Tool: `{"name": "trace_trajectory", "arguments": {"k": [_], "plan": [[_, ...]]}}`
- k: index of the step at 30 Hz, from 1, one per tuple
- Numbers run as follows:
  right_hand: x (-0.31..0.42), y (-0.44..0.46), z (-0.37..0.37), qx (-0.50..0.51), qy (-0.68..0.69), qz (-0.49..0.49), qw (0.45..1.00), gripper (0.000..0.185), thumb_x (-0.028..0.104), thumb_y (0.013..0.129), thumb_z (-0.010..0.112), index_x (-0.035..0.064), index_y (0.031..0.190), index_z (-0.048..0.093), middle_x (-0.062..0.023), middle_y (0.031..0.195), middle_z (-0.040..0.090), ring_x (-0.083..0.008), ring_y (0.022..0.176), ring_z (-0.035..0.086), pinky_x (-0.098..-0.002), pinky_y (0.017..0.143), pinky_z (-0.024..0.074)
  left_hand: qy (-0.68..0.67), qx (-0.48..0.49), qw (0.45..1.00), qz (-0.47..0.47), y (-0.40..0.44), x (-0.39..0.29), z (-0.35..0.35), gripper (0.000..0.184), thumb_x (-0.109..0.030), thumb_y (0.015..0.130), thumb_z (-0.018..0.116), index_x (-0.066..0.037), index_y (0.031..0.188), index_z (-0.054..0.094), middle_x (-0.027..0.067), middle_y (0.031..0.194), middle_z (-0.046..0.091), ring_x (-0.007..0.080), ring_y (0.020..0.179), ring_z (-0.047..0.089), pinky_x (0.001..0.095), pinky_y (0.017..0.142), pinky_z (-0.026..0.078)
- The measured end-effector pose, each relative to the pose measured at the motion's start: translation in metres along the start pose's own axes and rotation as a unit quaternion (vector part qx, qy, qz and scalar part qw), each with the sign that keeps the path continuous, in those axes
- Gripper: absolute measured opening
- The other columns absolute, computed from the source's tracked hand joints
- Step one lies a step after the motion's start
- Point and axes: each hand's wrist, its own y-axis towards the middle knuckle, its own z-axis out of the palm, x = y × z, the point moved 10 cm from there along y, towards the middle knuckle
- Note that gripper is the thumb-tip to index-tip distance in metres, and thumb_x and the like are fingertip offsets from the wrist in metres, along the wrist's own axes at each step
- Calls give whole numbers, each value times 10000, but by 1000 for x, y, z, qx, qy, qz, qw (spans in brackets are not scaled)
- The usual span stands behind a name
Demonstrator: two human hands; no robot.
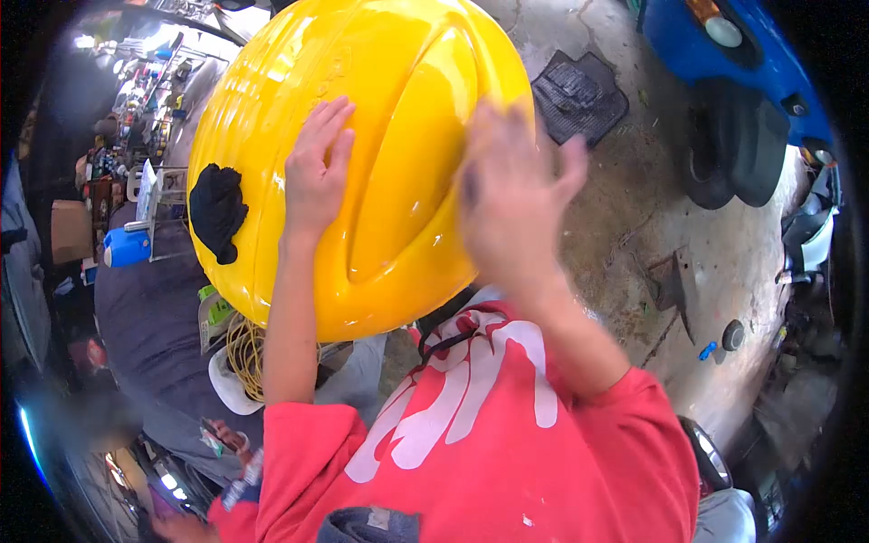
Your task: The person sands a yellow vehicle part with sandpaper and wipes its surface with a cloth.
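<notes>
A large, glossy yellow molded panel (407, 172) with a raised curved ridge fills the upper middle of the head view. My left hand (317, 167) lies on its surface, fingers stretched out and nothing visible in them. Over the panel's right edge is my right hand (516, 185), smeared by motion. One of its fingers spreads outward to the right, and I cannot make out anything held under its palm. A crumpled black cloth (217, 213) rests on the panel's left side, apart from both hands.
A dark mat (579, 95) lies on the concrete floor (625, 208), near a blue vehicle part (769, 68) and black rounded pieces (733, 145). At left are a blue container (127, 246), cluttered shelves and a coiled yellow cord (243, 355). Another person's hand (231, 436) shows lower left.
</notes>
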Motion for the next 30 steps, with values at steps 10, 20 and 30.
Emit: {"name": "trace_trajectory", "arguments": {"k": [10, 20, 30], "plan": [[-17, 63, 65, 48, 19, -3, 999, 557, 326, 980, 555, 37, 1454, 508, -98, 1530, 490, -365, 1499, 321, -719, 1144, 102, 32, -8, 999, 4, -1, -4, 2, 304, -153, 1006, 597, 3, 1255, 674, 173, 1376, 622, 359, 1336, 532, 416, 1143, 396], [-9, 84, 70, 38, 13, -46, 998, 537, 323, 957, 592, 62, 1424, 542, -51, 1463, 552, -339, 1482, 356, -686, 1159, 49, 34, -10, 999, -8, 1, -7, 2, 292, -141, 998, 610, -6, 1246, 686, 164, 1376, 625, 350, 1338, 533, 411, 1144, 397], [8, 76, 67, 53, 33, -100, 993, 546, 324, 921, 623, 86, 1409, 562, -43, 1482, 546, -326, 1475, 365, -663, 1180, 4, 40, -3, 999, -20, -3, -7, 2, 296, -160, 1001, 607, -21, 1250, 688, 151, 1388, 619, 362, 1349, 522, 427, 1149, 392]]}}
